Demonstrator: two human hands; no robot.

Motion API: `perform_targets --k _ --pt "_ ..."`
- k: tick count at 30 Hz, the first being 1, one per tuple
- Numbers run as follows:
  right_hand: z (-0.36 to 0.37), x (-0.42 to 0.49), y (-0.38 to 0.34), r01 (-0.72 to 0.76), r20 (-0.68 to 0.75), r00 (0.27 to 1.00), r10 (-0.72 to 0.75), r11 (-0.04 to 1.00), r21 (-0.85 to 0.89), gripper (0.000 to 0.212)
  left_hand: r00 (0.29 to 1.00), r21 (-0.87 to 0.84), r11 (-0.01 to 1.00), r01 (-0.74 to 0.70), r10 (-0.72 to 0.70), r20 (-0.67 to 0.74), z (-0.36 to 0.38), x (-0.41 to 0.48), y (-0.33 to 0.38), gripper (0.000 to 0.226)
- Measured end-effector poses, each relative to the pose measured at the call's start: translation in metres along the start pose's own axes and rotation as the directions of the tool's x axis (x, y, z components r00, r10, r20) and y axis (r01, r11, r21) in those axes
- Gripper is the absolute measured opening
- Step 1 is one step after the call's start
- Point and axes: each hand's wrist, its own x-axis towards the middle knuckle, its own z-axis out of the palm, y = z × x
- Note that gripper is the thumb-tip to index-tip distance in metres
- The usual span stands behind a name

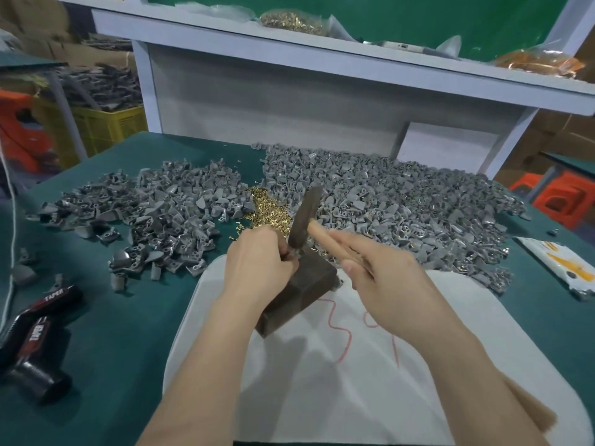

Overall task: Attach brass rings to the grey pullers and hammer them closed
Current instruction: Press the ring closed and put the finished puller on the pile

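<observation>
Hammer [304, 217] up, head tilted just above the far end of the dark block [309, 284], and the right hand [383, 284] is wrapped round its wooden handle fairly near the head. That short grip looks right for this job: small taps, good control.

The left hand [257, 262] sits on the block's far end with its fingers curled in tight, pinching what is most likely a puller with its ring. The fingers hide the piece itself, so whether the ring is seated cannot be told.

What the blow calls for, by the look of it:
- The fingertips lie very close under the hammer head, so the stroke should be short and straight down.
- The piece should lie flat on the block, or it may skip away.
- Light taps should close soft brass, while a heavy one could flatten the ring or mark the puller.

Supply is close by. The brass rings [270, 210] lie in a heap just beyond the block, between two big heaps of grey pullers [402, 204] on the green table [112, 317]. The block itself rests on a white cloth [354, 365].
</observation>
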Motion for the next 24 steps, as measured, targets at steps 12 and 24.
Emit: perform_targets --k 12,24 --pt "0.043 0.042 0.053 -0.352 0.109 0.935 0.339 0.926 0.137 0.028 1.000 0.023 1.000 -0.015 0.016 -0.013 0.004 0.002 -0.002 0.006" --pt "0.038 0.088 -0.001 -0.115 -0.165 0.969 0.186 0.923 0.366 0.014 0.979 -0.313 0.950 -0.002 -0.061 -0.193 0.004 0.007 -0.002 0.019"
